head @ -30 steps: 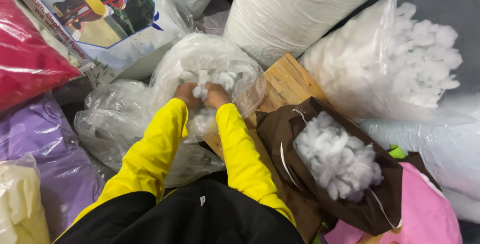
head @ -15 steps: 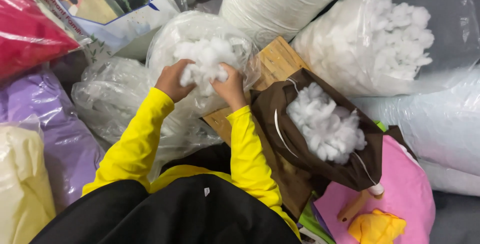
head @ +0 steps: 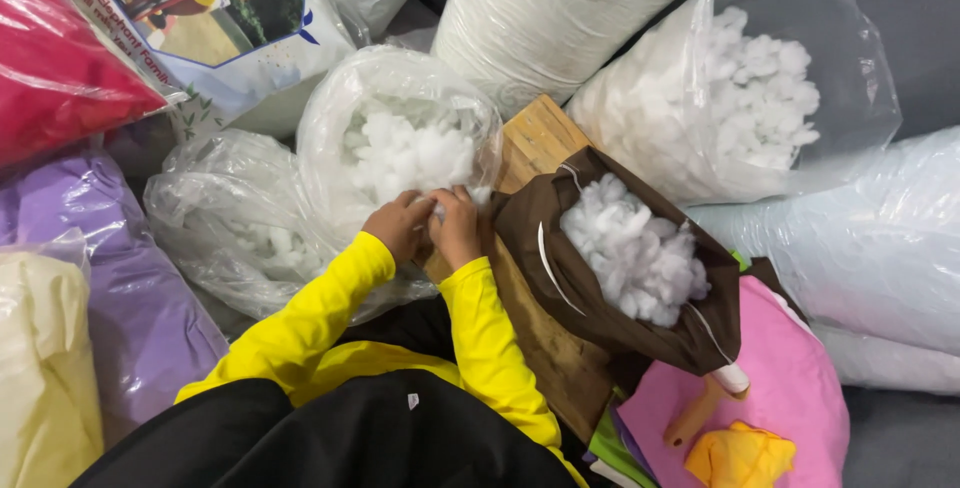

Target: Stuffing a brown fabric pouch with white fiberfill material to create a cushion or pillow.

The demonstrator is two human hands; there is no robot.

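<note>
My left hand and my right hand meet at the near lip of a clear plastic bag full of white fibre stuffing. Both hands pinch a small tuft of that stuffing between them, fingers curled. Yellow sleeves cover both arms. To the right, a brown fabric cover lies open on a wooden board, packed with white stuffing. The right hand is a short way left of the cover's opening.
A larger clear bag of stuffing stands at the back right, a white roll of wadding behind the board. Red, purple and cream wrapped cushions lie at the left. Pink fabric and a yellow piece lie at the lower right.
A second ago both hands were deep in the bag; they lifted a big clump, and now they have dropped to the bag's near lip, close together on a small tuft.
</note>
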